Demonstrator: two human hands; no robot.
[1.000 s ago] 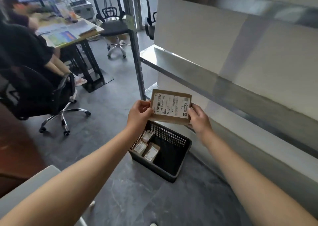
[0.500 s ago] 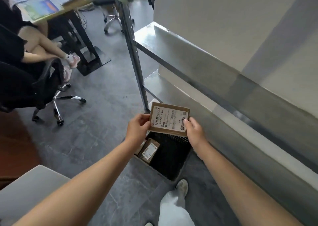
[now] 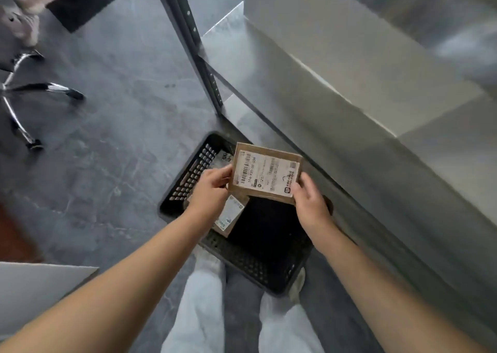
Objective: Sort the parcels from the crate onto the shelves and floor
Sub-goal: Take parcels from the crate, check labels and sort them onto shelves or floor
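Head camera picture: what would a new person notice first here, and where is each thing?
First, the brown parcel with its white barcode label, held at centre by the left hand and the right hand. Directly beneath it, the black crate sits on the grey floor with another labelled parcel inside. To the right, the metal shelves run diagonally.

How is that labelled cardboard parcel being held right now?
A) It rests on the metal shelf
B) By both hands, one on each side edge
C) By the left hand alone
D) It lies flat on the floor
B: the left hand grips the left edge of the parcel and the right hand grips its right edge, holding it up above the black crate.
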